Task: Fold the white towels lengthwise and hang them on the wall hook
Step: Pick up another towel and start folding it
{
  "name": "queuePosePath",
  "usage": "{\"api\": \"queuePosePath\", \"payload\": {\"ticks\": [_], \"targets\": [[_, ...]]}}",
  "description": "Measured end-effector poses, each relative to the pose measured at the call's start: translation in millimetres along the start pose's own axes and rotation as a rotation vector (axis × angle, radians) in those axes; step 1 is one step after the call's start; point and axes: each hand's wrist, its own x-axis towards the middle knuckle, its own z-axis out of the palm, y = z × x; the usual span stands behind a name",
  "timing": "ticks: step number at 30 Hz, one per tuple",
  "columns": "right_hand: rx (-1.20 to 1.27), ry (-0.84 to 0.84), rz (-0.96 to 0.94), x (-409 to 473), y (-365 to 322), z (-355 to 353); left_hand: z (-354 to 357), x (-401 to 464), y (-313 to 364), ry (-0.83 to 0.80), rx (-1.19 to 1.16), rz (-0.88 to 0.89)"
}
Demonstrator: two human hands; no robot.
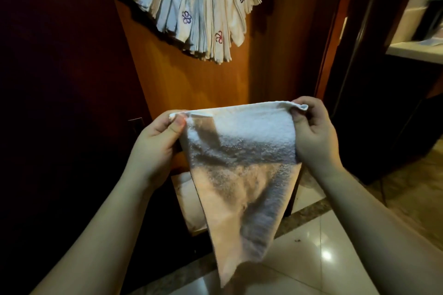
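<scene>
Clearly we hold a soft, limp white towel [239, 163] before the wooden wall, left hand [155, 141] and right hand [311, 132] pinching its top corners; it likely drapes easily, so corners give control.

**Towel stretched between two hands below the hanging bunch**

A white towel [242, 163] is held up by its top edge, spread between both hands. The left hand [158, 141] pinches the upper left corner, thumb on the near face; the right hand [311, 132] pinches the upper right corner, where the hem bunches slightly. The cloth hangs down and narrows to a ragged tip above the glossy tiled floor [311, 258]. Above, a thick fan of folded white towels [196, 7], several with small embroidered flower marks in red and purple, hangs against an orange wooden panel [191, 79]. At far right a pale ledge [412, 51] shows, blurred.
</scene>
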Motion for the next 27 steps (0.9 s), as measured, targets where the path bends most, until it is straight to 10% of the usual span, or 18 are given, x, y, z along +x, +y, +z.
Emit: {"api": "queuePosePath", "payload": {"ticks": [6,13,27], "targets": [[0.044,-0.096,0.082,5.4,3.7,-5.4,5.4,1.7,-3.1,0.021,-0.031,-0.060],[0.766,-0.861,0.657,6.0,10.8,-23.4,1.8,-0.4,-1.9,0.005,-0.073,-0.089],[0.477,-0.390,0.785,-10.0,14.9,26.5,3.2,5.1,-30.7,0.249,0.034,-0.240]]}}
